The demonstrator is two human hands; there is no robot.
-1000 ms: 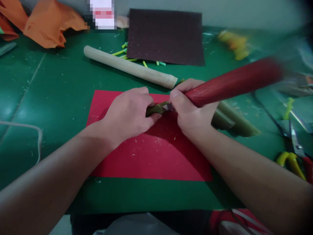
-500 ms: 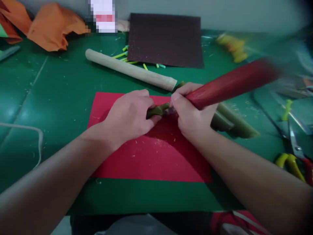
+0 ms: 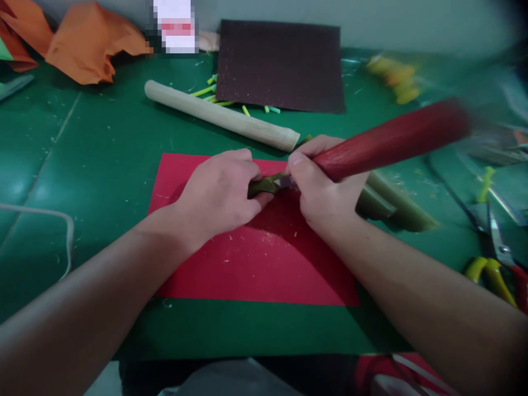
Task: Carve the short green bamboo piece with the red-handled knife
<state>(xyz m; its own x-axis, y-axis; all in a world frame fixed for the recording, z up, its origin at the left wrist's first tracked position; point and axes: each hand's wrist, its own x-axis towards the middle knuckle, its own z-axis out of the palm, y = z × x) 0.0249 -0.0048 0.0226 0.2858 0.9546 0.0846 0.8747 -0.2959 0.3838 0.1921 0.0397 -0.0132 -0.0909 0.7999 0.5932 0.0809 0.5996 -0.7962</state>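
Note:
My left hand (image 3: 220, 190) is closed round a small dark green piece of bamboo (image 3: 259, 187) above a red sheet (image 3: 251, 264). My right hand (image 3: 325, 181) grips a carving knife by its thick red handle (image 3: 388, 140), which slants up to the right. The short metal blade (image 3: 284, 181) touches the right end of the bamboo piece, between the two hands. Part of the blade is hidden by my right fingers. Pale shavings are scattered over the red sheet.
A pale peeled stick (image 3: 223, 116) lies behind my hands, in front of a dark brown sheet (image 3: 280, 66). Green bamboo lengths (image 3: 400, 206) rest by my right wrist. Scissors (image 3: 501, 247) and yellow handles (image 3: 490, 275) are at the right; orange cloth (image 3: 88, 44) is at the back left.
Both hands keep their grips and nearly the same place. The blade shifts slightly against the bamboo end, showing more of itself now than half a second ago. The whole view bobs a little.

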